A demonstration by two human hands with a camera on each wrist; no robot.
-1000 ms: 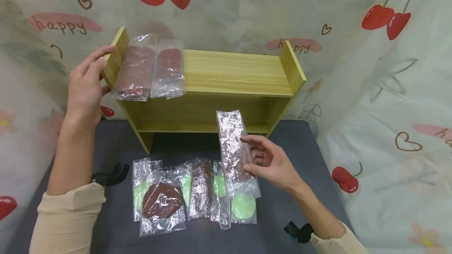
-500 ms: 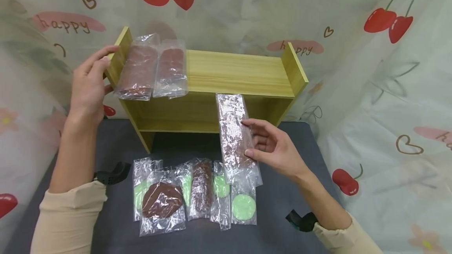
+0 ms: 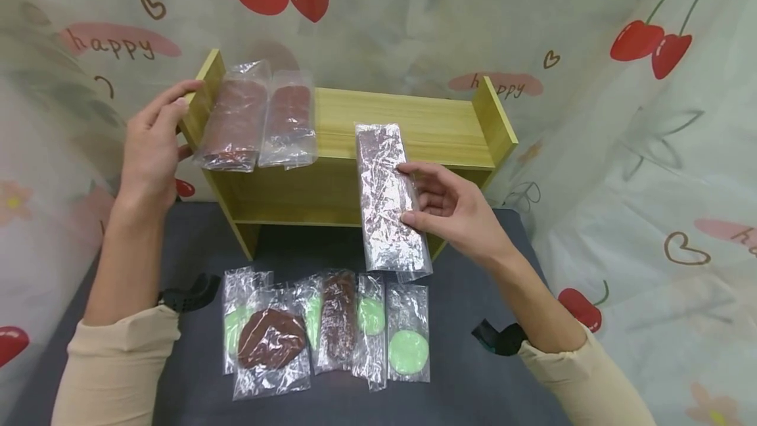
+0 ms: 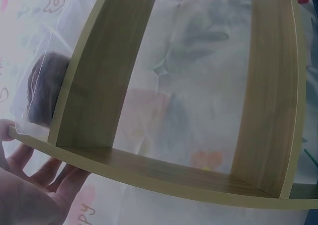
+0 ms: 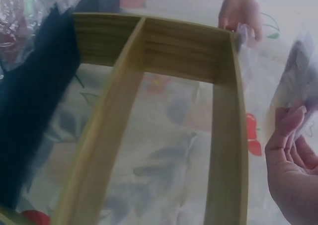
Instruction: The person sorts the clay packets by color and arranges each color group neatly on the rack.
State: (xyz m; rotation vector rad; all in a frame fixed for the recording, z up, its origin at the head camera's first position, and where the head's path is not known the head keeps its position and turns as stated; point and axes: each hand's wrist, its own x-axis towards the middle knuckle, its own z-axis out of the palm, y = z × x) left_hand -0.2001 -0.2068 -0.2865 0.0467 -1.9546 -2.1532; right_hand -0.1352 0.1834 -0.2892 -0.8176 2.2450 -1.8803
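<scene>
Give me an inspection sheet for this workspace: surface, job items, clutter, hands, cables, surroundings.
Surface: dark grey tabletop.
Job items: crinkled clear packet of brown wafers held over the light wooden shelf unit; two similar packets lie on the shelf top.
Clutter: clear packets of green and brown discs on the table.
Hands: right hand pinches the packet; left hand rests on the shelf's left end.
Cables: nothing seen.
Surroundings: cherry-print curtain.

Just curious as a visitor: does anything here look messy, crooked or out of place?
Slightly. The two packets on the shelf top overhang its front edge. On the table, the loose packets overlap in an untidy row. Nothing looks spilled or torn.
</scene>
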